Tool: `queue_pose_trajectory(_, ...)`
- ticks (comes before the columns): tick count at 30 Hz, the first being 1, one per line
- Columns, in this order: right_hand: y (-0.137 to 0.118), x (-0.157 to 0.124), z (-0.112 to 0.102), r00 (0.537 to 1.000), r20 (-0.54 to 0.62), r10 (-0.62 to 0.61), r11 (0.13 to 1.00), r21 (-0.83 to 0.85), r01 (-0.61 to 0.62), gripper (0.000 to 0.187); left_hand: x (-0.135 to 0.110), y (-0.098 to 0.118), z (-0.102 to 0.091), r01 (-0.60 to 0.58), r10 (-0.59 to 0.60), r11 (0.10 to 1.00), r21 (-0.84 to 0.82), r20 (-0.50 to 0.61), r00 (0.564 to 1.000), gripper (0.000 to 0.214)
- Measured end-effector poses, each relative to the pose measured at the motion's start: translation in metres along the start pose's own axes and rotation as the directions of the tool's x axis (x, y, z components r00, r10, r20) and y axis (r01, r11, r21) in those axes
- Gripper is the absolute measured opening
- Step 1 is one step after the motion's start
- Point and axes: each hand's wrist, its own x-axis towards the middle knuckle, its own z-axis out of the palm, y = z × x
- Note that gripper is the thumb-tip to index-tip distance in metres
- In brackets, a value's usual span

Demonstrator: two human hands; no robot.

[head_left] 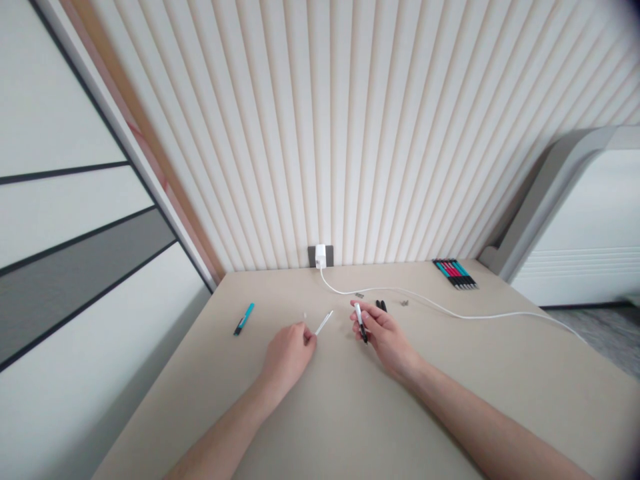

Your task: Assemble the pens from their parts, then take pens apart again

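1. My left hand (pixel 287 357) is curled shut, with the fingertips pinched on what looks like a slim white plastic tube (pixel 324 323) angling up and to the right. A very thin pale sliver (pixel 305 316) pokes up just past the fingers, but it's too faint to tell what it is.
2. The right hand (pixel 385 337) is closed around a slim black-and-white pen (pixel 361 322), held between thumb and fingers with its dark end pointing down.
3. Just past the right hand, two short black pen pieces (pixel 381 305) lie side by side on the pale beige worktop (pixel 350 413).
4. A small metal bit (pixel 359 295) sits near those pieces, and another small metal bit (pixel 404 303) is a little to the right.
5. Off to the left, well apart from both hands, there's a teal-and-black pen (pixel 243 319) lying at an angle.
6. Up in the far right corner is a neat row of teal, pink and black pens (pixel 455 273).
7. A white plug charger (pixel 321 256) sits in a dark wall socket (pixel 311 256), and its white cable (pixel 450 308) snakes across the worktop to the right.
8. Brands or writing? Nothing I can read on any of it, the pens are too small in view.
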Motion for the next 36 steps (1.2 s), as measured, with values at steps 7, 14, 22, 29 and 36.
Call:
queue_pose_trajectory(7,-0.002,0.001,0.002,0.999,-0.048,0.010,1.000,-0.008,-0.010,0.038,0.000,-0.002,0.001,0.007,-0.008,1.000,0.023,0.022,1.000,0.020)
queue_pose_trajectory(14,0.002,0.003,-0.004,0.999,-0.001,-0.036,0.983,-0.178,0.036,0.047,-0.004,-0.001,0.002,-0.025,0.025,1.000,-0.002,-0.008,1.000,0.019)
queue_pose_trajectory(22,0.001,0.001,-0.004,0.998,-0.008,-0.064,0.969,-0.238,0.061,0.042,-0.004,-0.001,0.003,-0.193,0.157,0.949,-0.249,-0.158,0.975,0.022)
queue_pose_trajectory(29,0.005,-0.004,-0.003,0.986,0.071,-0.152,0.927,-0.337,0.167,0.040,-0.005,0.005,0.004,-0.159,0.130,0.685,-0.711,-0.095,0.987,0.030)
queue_pose_trajectory(36,0.002,-0.014,0.002,0.939,0.210,-0.274,0.749,-0.566,0.345,0.016,-0.011,0.013,0.002,-0.203,0.108,0.519,-0.830,-0.172,0.979,0.022)
